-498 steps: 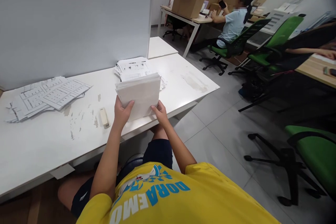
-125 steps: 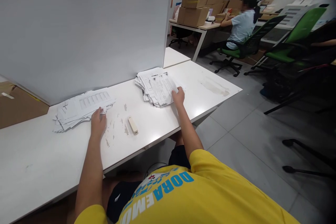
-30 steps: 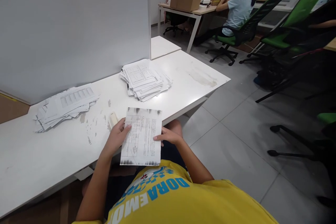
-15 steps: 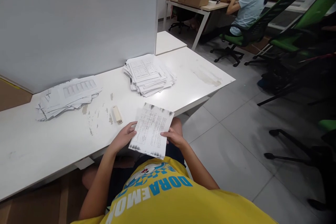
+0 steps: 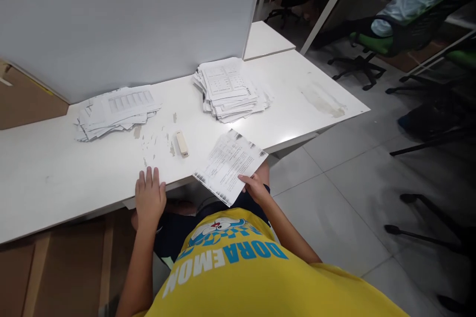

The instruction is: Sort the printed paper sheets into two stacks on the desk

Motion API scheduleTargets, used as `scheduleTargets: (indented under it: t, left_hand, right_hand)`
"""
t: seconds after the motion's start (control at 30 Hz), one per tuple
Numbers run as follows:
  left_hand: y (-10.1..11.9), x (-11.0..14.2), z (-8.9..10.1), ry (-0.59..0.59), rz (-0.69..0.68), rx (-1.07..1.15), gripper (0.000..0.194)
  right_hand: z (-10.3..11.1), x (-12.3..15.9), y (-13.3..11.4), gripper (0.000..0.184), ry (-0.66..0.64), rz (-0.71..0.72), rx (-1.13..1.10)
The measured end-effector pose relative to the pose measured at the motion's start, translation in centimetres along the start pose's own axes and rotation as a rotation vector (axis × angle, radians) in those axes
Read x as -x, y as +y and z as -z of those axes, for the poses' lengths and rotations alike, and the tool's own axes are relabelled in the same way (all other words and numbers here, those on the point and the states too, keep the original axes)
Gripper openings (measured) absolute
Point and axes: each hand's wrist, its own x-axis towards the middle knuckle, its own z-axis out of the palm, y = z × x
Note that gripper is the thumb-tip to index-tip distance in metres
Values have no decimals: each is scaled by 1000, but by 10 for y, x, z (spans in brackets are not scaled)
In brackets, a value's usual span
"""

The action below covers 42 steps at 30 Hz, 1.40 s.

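Note:
My right hand (image 5: 253, 185) grips a printed sheet of paper (image 5: 230, 166) by its lower right edge, thumb on top. It may be more than one sheet; I cannot tell. The paper is tilted at the front edge of the white table (image 5: 92, 178). My left hand (image 5: 149, 193) lies flat at the table's edge, fingers stretched out, holding nothing. Beyond it on the tabletop is a small cream-coloured stapler-like object (image 5: 182, 144). A thick stack of printed papers (image 5: 228, 86) stands behind the held sheet. A lower, spread pile of papers (image 5: 119, 111) lies farther left.
A grey partition (image 5: 130, 15) rises along the table's back. A cardboard box (image 5: 29, 94) stands at the far left, and brown cardboard (image 5: 70, 267) is below the table. To the right, a person in a light blue shirt (image 5: 416, 0) sits on a green chair (image 5: 390, 42) at another desk.
My left hand has let go of the paper and moved left onto the table edge. My right hand still holds the paper, now turned clockwise. The camera view has shifted downward and left.

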Motion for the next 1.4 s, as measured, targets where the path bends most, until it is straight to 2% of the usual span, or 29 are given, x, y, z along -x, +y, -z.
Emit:
scheduleTargets:
  t: [0.17,0.27,0.43,0.6,0.73,1.03,1.13,1.27,1.33,1.4]
  left_hand:
    - [-5,43,-8,22,-14,-36,60]
    - [0,51,-11,9,7,-148,62]
    - [-3,30,-8,-48,-11,-270,61]
    - [-24,-4,2,-212,-206,-265,65]
    - [-30,-20,3,-300,-281,-279,70]
    - [-27,-8,-11,-173,-184,-218,68]
    - [-12,1,-20,-106,-81,-190,64]
    - [31,24,-30,-9,88,-131,66]
    - [54,35,-27,-42,64,-34,68]
    - [71,38,-20,-137,-34,109,67]
  right_hand:
    - [-19,10,4,31,96,17,-26]
    - [-35,12,7,34,146,27,-73]
    - [-54,7,8,29,133,79,-64]
    - [-63,0,4,27,136,91,1]
    - [-73,-3,8,25,145,112,10]
    - [-85,-10,9,27,239,134,39]
    - [-86,-12,5,26,275,156,62]
    - [-87,-13,8,25,299,168,73]
    - [-87,-13,11,25,314,170,90]
    - [-86,-13,15,26,334,180,99]
